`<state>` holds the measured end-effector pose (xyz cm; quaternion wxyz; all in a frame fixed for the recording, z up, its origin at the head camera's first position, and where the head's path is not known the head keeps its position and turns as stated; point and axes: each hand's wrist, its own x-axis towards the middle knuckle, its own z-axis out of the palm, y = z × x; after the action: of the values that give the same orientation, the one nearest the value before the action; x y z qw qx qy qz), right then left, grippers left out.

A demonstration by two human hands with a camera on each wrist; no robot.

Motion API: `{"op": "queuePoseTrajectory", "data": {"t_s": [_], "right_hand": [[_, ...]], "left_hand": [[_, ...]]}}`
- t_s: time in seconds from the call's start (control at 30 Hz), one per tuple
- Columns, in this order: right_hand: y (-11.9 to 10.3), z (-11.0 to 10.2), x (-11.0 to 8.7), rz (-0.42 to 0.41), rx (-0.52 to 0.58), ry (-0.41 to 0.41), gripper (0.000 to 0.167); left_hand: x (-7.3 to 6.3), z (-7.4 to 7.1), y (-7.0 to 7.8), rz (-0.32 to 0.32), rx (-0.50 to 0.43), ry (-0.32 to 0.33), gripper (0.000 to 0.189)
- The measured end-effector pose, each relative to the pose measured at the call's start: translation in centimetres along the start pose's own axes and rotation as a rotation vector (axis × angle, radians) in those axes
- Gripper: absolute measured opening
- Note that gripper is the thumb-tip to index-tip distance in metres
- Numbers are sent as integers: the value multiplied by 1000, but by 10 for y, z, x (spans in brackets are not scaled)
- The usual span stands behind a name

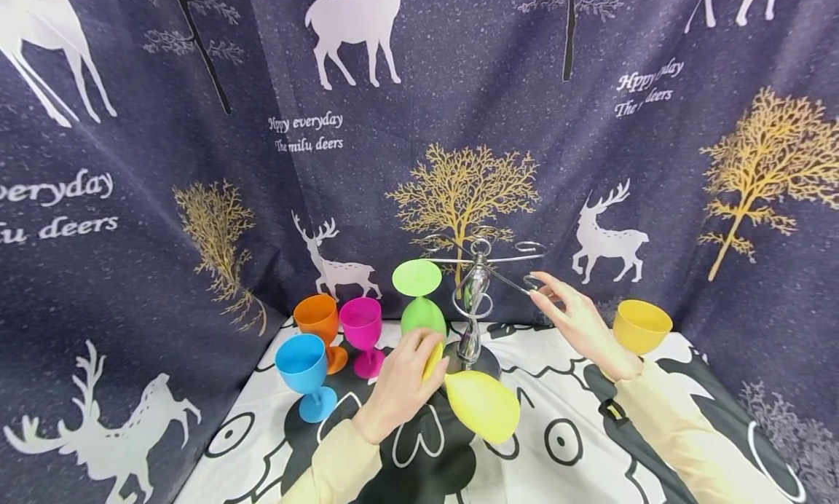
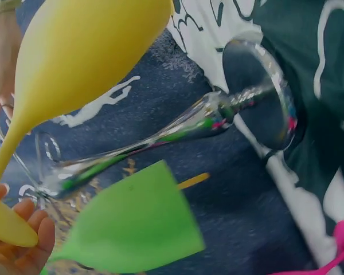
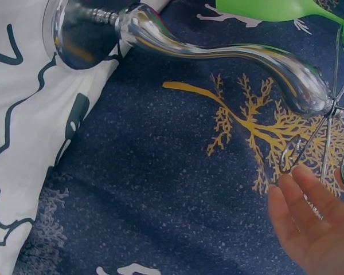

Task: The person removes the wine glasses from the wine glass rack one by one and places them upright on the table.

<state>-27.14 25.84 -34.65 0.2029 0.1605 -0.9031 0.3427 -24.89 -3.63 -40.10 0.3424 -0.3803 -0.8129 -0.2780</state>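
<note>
My left hand (image 1: 403, 380) grips the foot of a yellow goblet (image 1: 483, 408), whose bowl tips down to the right above the table. In the left wrist view the fingers curl round that foot (image 2: 11, 223). A chrome goblet rack (image 1: 473, 336) with curled wire arms stands upright just beyond. My right hand (image 1: 577, 318) pinches the looped end of one arm at the rack's right side; in the right wrist view its fingers (image 3: 315, 200) lie against the wire. A green goblet (image 1: 422, 316) hangs upside down at the rack's left, its bowl partly hidden by my left hand.
Orange (image 1: 317, 316), magenta (image 1: 362, 322) and blue (image 1: 301, 364) goblets stand upright at the table's left. Another yellow goblet (image 1: 642, 325) stands behind my right wrist. A dark curtain (image 1: 216, 147) with deer and trees closes off the back and sides; a black-and-white cloth (image 1: 537, 460) covers the table.
</note>
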Motion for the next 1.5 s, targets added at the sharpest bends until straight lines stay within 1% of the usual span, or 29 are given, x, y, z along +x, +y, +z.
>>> {"op": "queuePoseTrajectory", "data": {"t_s": [0.13, 0.27, 0.37, 0.47, 0.6, 0.7, 0.8, 0.9, 1.0, 1.13, 1.27, 1.4, 1.5], "right_hand": [[-2, -2, 1, -4, -14, -7, 48], [-3, -3, 4, -3, -11, -32, 49], [-4, -2, 6, 2, -9, -43, 49], [-4, -1, 6, -1, -10, -36, 49], [-4, 1, 7, -4, -6, -29, 50], [-4, 2, 7, -1, -3, -28, 50], [-5, 3, 7, -1, -2, -21, 50], [-3, 3, 5, -2, 12, -13, 51], [-1, 6, 0, 20, 43, 1, 56], [3, 9, -10, 44, 92, 46, 61], [7, 12, -20, 36, 118, 77, 62], [12, 15, -32, 32, 126, 78, 62], [15, 19, -41, -10, 97, 81, 63]], "left_hand": [[-8, 9, -6, -119, -61, 67, 31], [-14, 15, -12, -197, -100, 133, 27], [-20, 17, -15, -258, -143, 165, 25], [-25, 20, -17, -318, -180, 185, 23], [-29, 24, -17, -368, -214, 230, 22], [-30, 28, -19, -386, -248, 282, 19], [-31, 32, -20, -410, -277, 317, 16], [-32, 35, -20, -450, -312, 329, 17], [-33, 38, -19, -516, -371, 332, 20], [-35, 41, -18, -587, -449, 329, 23], [-36, 43, -17, -643, -493, 326, 24], [-38, 45, -15, -696, -551, 336, 25], [-38, 45, -10, -736, -621, 325, 25]]}}
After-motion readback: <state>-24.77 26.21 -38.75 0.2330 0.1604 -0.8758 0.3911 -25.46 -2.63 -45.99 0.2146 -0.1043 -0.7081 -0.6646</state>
